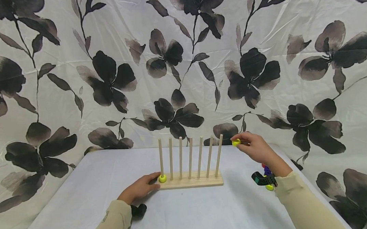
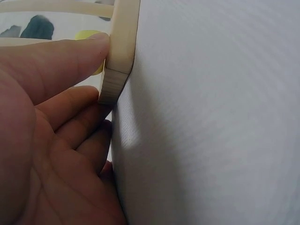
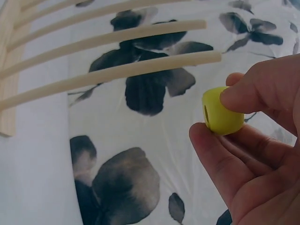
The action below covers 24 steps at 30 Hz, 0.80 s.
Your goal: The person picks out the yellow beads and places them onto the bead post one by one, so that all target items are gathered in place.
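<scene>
A wooden peg stand with several upright pegs stands on the table. On its leftmost peg, down at the base, sits a yellow bead. My left hand holds the left end of the base between thumb and fingers, close by that bead; the left wrist view shows the thumb against the wood. To the right of the rightmost peg, near the height of its tip, my right hand pinches another yellow bead between thumb and fingers. The hole in the bead's side faces the pegs in the right wrist view.
More beads, red, blue and a yellow one, lie on the table at the right, partly hidden behind my right wrist and its black strap. A white cloth covers the table. Behind it hangs a flower-patterned curtain.
</scene>
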Each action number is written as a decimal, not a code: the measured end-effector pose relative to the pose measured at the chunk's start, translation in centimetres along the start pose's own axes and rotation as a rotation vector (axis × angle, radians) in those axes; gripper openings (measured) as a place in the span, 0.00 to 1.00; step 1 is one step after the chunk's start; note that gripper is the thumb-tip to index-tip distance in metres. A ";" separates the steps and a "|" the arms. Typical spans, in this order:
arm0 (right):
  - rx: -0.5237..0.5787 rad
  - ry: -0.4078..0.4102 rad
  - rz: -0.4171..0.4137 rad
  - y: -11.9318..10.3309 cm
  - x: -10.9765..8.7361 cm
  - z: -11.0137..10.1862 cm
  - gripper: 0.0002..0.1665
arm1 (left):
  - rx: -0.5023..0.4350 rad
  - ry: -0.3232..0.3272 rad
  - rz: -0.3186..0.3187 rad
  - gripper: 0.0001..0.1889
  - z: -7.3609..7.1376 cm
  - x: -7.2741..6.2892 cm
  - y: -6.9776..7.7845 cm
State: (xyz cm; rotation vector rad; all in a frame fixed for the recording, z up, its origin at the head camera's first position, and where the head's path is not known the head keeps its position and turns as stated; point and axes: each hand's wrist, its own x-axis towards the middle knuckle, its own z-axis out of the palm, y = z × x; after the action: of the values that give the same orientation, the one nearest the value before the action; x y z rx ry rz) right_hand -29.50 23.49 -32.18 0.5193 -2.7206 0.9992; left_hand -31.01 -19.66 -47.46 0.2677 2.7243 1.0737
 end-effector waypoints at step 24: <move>0.002 -0.019 -0.155 -4.8 2.2 -1.8 0.15 | -0.022 -0.010 -0.007 0.32 -0.1 -0.2 0.2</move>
State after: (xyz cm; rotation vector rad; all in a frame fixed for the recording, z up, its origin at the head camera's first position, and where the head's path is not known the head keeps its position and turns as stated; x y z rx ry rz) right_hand -29.56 20.65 -27.33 0.7311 -2.6476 0.9621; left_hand -30.86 -19.64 -47.22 0.2594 2.7014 1.0967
